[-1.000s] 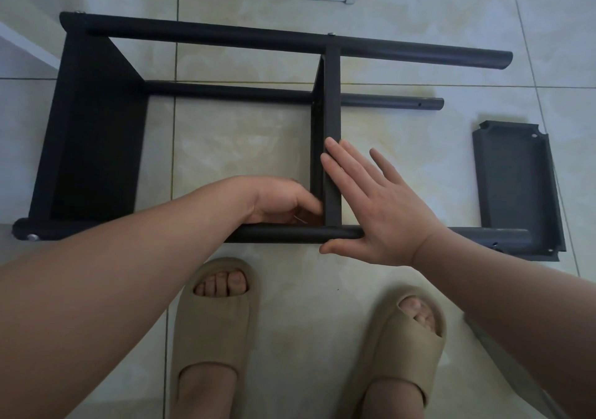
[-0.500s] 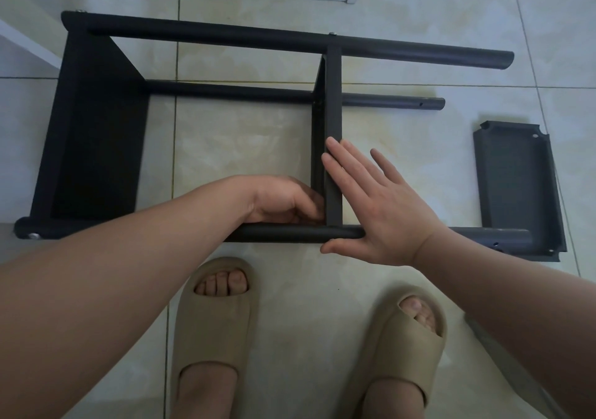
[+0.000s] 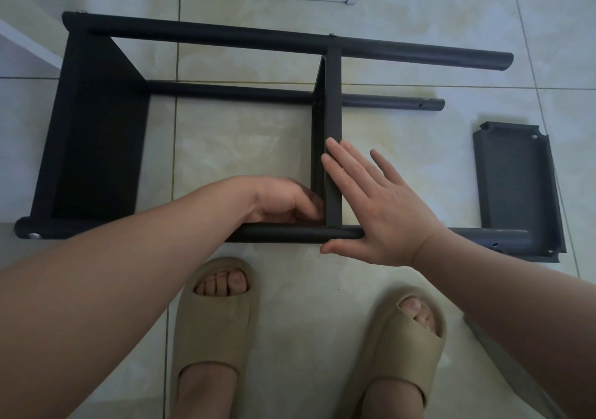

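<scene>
A black metal rack frame (image 3: 225,36) lies on its side on the tiled floor. Its middle shelf panel (image 3: 333,96) stands across between the long tubes. My right hand (image 3: 377,212) lies flat with straight fingers, pressing on the right face of that panel and on the near tube (image 3: 290,234). My left hand (image 3: 280,200) reaches into the corner where the panel's left side meets the near tube. Its fingers are curled against the panel, and the fingertips and anything in them are hidden.
A loose dark shelf panel (image 3: 516,186) lies on the floor at the right, by the open tube ends. The rack's end panel (image 3: 96,134) closes the left side. My feet in beige slippers (image 3: 213,322) stand just in front of the near tube. A white furniture edge (image 3: 22,44) is at far left.
My left hand's fingers shifted slightly in the corner by the panel. The right hand and the rack stayed where they were.
</scene>
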`<move>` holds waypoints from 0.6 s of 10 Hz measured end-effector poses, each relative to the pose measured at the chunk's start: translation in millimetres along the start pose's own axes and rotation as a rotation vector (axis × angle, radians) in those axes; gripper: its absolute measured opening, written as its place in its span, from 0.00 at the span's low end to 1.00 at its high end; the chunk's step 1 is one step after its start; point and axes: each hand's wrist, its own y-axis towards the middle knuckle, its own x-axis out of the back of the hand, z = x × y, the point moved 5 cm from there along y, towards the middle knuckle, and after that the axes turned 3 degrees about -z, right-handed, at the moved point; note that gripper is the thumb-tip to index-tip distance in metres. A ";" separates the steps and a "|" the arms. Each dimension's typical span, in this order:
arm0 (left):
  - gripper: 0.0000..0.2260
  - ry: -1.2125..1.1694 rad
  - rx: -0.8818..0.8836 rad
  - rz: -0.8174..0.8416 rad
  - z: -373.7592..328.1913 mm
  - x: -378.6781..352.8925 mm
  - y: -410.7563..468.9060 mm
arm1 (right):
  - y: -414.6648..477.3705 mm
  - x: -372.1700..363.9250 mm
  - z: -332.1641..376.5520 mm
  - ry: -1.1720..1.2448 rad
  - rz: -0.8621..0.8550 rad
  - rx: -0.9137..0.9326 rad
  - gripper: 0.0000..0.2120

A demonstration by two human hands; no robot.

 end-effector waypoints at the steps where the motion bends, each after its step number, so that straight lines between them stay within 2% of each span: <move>1: 0.14 -0.002 0.014 -0.009 1.1 0.5 0.8 | 0.0 0.2 0.0 -0.005 0.002 0.000 0.54; 3: 0.15 -0.005 0.000 -0.005 -0.1 0.4 0.4 | -0.1 0.8 -0.1 -0.002 -0.006 -0.001 0.54; 6: 0.10 -0.032 -0.041 0.015 -2.2 -0.5 1.6 | 0.0 1.3 0.0 0.000 -0.005 0.002 0.54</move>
